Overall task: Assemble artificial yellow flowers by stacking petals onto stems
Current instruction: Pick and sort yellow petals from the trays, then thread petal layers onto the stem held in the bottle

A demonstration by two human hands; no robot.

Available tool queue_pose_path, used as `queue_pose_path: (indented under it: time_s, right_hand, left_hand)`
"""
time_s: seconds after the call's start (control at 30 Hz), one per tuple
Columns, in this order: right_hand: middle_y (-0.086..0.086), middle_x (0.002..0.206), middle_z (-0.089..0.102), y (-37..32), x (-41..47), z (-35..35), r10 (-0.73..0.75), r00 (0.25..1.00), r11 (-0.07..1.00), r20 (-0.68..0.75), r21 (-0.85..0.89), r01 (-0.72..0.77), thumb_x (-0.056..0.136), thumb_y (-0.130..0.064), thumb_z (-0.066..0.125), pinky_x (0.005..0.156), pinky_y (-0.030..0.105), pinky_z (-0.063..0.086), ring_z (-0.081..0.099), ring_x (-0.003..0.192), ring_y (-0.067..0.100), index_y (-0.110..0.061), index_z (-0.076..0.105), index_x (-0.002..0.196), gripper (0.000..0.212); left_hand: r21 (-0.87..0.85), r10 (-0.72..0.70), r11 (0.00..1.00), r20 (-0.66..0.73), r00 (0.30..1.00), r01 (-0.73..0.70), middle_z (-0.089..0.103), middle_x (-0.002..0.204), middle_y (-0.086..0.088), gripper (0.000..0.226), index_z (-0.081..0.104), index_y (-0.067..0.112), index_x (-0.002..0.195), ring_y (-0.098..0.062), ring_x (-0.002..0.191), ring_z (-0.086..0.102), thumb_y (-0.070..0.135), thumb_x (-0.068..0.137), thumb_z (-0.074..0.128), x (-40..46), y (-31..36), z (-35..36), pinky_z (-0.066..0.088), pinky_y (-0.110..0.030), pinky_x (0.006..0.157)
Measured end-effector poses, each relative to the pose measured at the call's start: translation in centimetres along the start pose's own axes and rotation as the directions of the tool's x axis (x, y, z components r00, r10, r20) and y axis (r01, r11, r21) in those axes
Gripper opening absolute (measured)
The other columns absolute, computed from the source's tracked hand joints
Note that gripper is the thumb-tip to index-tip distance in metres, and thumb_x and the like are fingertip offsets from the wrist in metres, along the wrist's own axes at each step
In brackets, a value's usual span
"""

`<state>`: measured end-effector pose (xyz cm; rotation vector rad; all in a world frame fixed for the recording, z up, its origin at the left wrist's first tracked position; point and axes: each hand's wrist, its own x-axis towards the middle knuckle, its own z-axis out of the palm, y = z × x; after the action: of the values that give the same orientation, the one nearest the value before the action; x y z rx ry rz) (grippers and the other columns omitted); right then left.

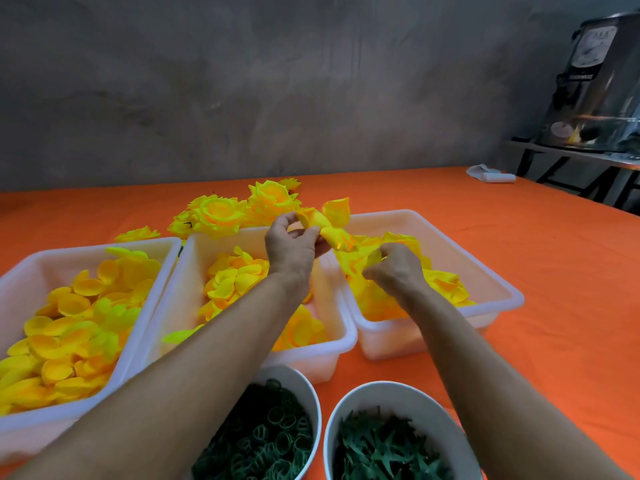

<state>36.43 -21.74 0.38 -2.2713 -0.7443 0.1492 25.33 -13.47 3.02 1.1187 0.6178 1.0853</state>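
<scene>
My left hand [294, 245] pinches a part-built yellow flower [329, 218] above the gap between the middle and right bins; its petals fan up and to the right. Lower and to the right, my right hand [394, 268] reaches into the right white bin [498, 289], fingers curled around a yellow petal piece [375, 254] from the heap there. The middle bin [194, 258] and left bin [34, 265] also hold yellow petals. The stem in the flower is hidden by my fingers.
Finished yellow flowers [221, 213] lie on the orange tablecloth [519, 237] behind the bins. Two white bowls sit at the front: one with green rings [266, 434], one with green star-shaped calyx pieces [384, 448]. A metal urn [599, 84] stands on a stand at far right.
</scene>
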Motion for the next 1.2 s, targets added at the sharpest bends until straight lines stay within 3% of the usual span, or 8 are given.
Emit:
queue_pose_path:
  time_s: [0.13,0.23,0.33,0.43,0.6,0.77,0.9,1.2]
  right_hand:
    - [0.006,0.070,0.055,-0.5,-1.0,-1.7,-0.001,0.985,0.975,0.174,-0.218,0.040,0.072,-0.022,0.075,0.055,0.028,0.039,0.056,0.077,0.026,-0.008,0.057,0.070,0.023]
    - [0.009,0.093,0.060,-0.2,-2.1,-2.5,0.022,0.982,0.936,0.187,-0.349,0.046,0.073,-0.030,0.075,0.083,0.034,0.048,0.059,0.102,0.030,-0.012,0.059,0.087,0.028]
    - [0.010,0.089,0.057,0.2,-3.2,-2.8,0.027,0.982,0.916,0.185,-0.398,0.050,0.078,-0.027,0.069,0.079,0.034,0.043,0.058,0.103,0.032,-0.012,0.044,0.067,0.031]
    - [0.016,0.110,0.063,0.1,-4.2,-2.9,0.006,0.983,0.891,0.181,-0.447,0.077,0.081,-0.022,0.063,0.088,0.037,0.045,0.057,0.108,0.033,-0.011,0.051,0.075,0.017]
    - [0.017,0.128,0.055,-0.8,-5.5,-2.9,0.014,0.991,0.832,0.136,-0.551,0.064,0.088,-0.017,0.053,0.098,0.041,0.040,0.047,0.123,0.034,-0.010,0.059,0.114,0.028]
    - [0.024,0.102,0.065,-3.1,-7.2,-3.4,-0.190,0.976,0.891,0.108,-0.398,0.218,0.088,-0.009,0.055,0.088,0.041,0.047,0.058,0.108,0.039,-0.005,0.070,0.091,0.016]
    - [0.022,0.104,0.069,-5.7,-10.0,-3.1,-0.409,0.906,0.887,0.111,-0.184,0.423,0.084,-0.012,0.068,0.081,0.034,0.043,0.062,0.101,0.035,-0.003,0.075,0.092,0.014]
    - [-0.005,0.069,0.057,-8.9,-14.8,-0.4,-0.592,0.787,0.806,0.173,0.109,0.582,0.083,-0.017,0.071,0.055,0.018,0.034,0.043,0.056,-0.004,-0.009,0.076,0.091,0.012]
  left_hand:
    - [0.017,-0.122,0.993,0.103,0.987,0.120,0.059,0.092,-0.016,0.019,0.051,0.006,0.107,-0.021,0.074,0.060,-0.006,0.093,0.049,0.0,0.6,1.7,0.055,-0.021,0.059]
    - [0.347,-0.262,0.925,0.292,0.920,0.153,0.052,0.115,-0.016,0.022,0.051,0.004,0.119,-0.023,0.097,0.054,0.008,0.097,0.048,-0.4,0.1,1.8,0.052,-0.033,0.085]
    - [0.589,-0.220,0.808,0.321,0.921,-0.012,0.048,0.118,-0.011,0.020,0.058,0.005,0.113,-0.022,0.103,0.050,0.015,0.097,0.052,-1.0,0.4,0.7,0.044,-0.042,0.102]
    - [0.623,-0.133,0.778,0.294,0.946,-0.085,0.046,0.100,-0.006,0.024,0.049,0.023,0.074,-0.017,0.091,0.046,0.013,0.095,0.054,-1.5,1.7,-0.9,0.046,-0.043,0.092]
    - [0.671,-0.077,0.731,0.261,0.962,-0.124,0.058,0.095,-0.008,0.017,0.066,0.006,0.106,-0.019,0.090,0.054,0.011,0.094,0.055,-3.2,5.2,-5.8,0.050,-0.042,0.087]
    - [0.700,-0.064,0.700,0.257,0.964,-0.140,0.060,0.090,-0.012,0.018,0.061,0.014,0.079,-0.019,0.079,0.055,0.010,0.095,0.053,-4.9,9.0,-11.9,0.046,-0.026,0.065]
    - [0.744,-0.004,0.641,0.248,0.969,-0.188,0.063,0.079,-0.013,0.009,0.066,-0.001,0.093,-0.015,0.065,0.055,0.000,0.089,0.058,-7.0,10.6,-16.9,0.044,-0.024,0.061]
    - [0.863,-0.240,-0.137,0.447,0.862,-0.486,0.071,0.094,-0.008,0.016,0.074,0.017,0.093,-0.025,0.092,0.064,0.014,0.077,0.071,-12.5,8.1,-21.8,0.048,-0.031,0.072]
